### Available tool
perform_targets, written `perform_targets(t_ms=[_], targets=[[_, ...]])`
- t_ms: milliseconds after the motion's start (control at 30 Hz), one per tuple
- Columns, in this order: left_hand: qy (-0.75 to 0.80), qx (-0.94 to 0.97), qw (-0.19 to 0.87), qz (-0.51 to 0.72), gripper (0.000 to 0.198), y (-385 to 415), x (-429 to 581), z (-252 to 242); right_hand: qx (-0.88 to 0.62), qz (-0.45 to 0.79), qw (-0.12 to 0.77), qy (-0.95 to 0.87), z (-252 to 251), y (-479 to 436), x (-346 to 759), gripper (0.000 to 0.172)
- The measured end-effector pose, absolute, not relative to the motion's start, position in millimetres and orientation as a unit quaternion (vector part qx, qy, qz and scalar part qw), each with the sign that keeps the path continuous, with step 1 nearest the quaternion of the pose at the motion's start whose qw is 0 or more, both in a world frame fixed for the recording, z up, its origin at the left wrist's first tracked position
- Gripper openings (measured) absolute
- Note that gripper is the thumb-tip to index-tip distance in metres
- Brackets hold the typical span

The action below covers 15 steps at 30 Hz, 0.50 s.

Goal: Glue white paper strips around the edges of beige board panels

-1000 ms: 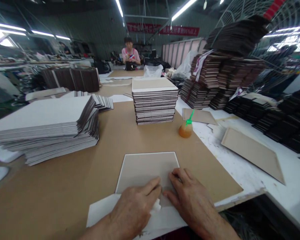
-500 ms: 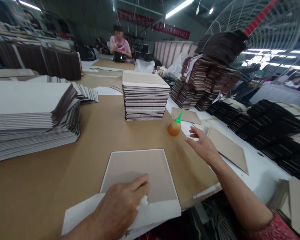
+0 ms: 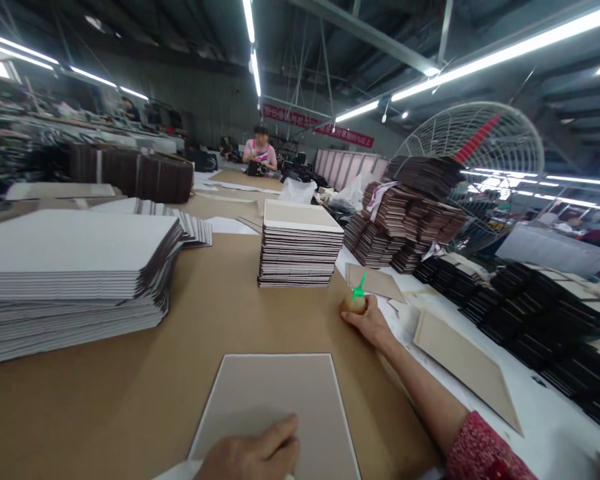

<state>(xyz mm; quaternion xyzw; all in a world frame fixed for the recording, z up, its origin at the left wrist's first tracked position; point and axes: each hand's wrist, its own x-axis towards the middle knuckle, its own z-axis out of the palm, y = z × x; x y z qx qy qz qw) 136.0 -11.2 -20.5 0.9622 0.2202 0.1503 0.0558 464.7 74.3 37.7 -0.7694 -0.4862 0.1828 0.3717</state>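
A grey board panel with a white border (image 3: 273, 400) lies flat on the brown table (image 3: 220, 320) right in front of me. My left hand (image 3: 253, 455) rests on its near edge, fingers curled together; whether it holds anything is hidden. My right hand (image 3: 367, 320) is stretched out to the right and wraps around a small amber glue bottle with a green nozzle (image 3: 355, 300), which stands on the table.
A neat stack of finished panels (image 3: 300, 243) stands behind the bottle. A large pile of white sheets (image 3: 75, 273) fills the left. Loose grey boards (image 3: 463, 367) and dark stacks (image 3: 540, 313) crowd the right. A person in pink (image 3: 260, 152) works far off.
My right hand left the panel, reached forward and to the right, and closed around the glue bottle. My left hand stayed on the panel's near edge. The view tilted upward.
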Motion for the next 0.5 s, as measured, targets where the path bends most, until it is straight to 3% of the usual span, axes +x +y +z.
perform_targets(t_ms=[133, 333, 500], targets=[[0.224, 0.959, 0.102, 0.137, 0.037, -15.1, 133.2, -1.3, -0.701, 0.26, 0.399, -0.531, 60.1, 55.1, 444.3, 0.043], [0.241, 0.947, 0.187, 0.097, 0.04, -19.6, 128.0, 28.6, -0.537, 0.52, 0.396, -0.533, 90.3, 24.5, 407.4, 0.047], [0.236, 0.95, 0.186, 0.089, 0.028, -20.5, 127.4, 35.7, -0.493, 0.615, 0.42, -0.449, 94.2, 21.9, 386.2, 0.039]])
